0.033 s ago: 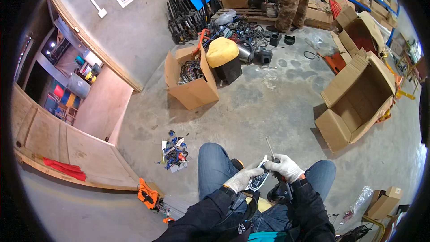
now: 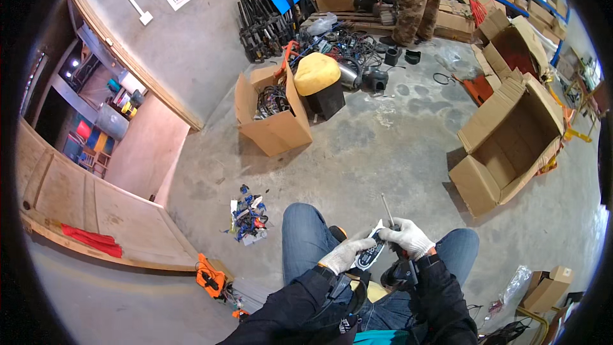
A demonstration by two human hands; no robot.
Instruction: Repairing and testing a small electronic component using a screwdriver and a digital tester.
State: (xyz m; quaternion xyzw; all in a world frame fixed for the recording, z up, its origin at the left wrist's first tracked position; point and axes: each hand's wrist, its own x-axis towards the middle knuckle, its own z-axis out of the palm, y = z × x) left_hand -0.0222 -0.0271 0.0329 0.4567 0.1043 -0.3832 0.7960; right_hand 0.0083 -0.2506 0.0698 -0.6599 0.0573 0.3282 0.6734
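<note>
Both my hands wear white knitted gloves, close together above my lap. My left hand (image 2: pixel 343 255) grips a flat, oblong black-and-white part (image 2: pixel 368 258) with pale markings on its face; its kind does not show clearly. Beside it my right hand (image 2: pixel 410 239) is closed round a dark power screwdriver (image 2: pixel 397 275), partly hidden under the glove. A long thin metal bit (image 2: pixel 387 209) sticks up past the fingers, away from me. The far end of the part lies right by the right fingers; I cannot tell whether they touch it.
A pile of small blue, red and white parts (image 2: pixel 249 217) lies left of my knee. Ahead stand a carton of cables (image 2: pixel 273 134) and a black bin with a yellow top (image 2: pixel 317 75). An open carton (image 2: pixel 511 147) lies right. Another person's legs (image 2: pixel 418 3) show behind.
The metal bit and the black-and-white part have shifted very slightly to the right. My grips look the same.
</note>
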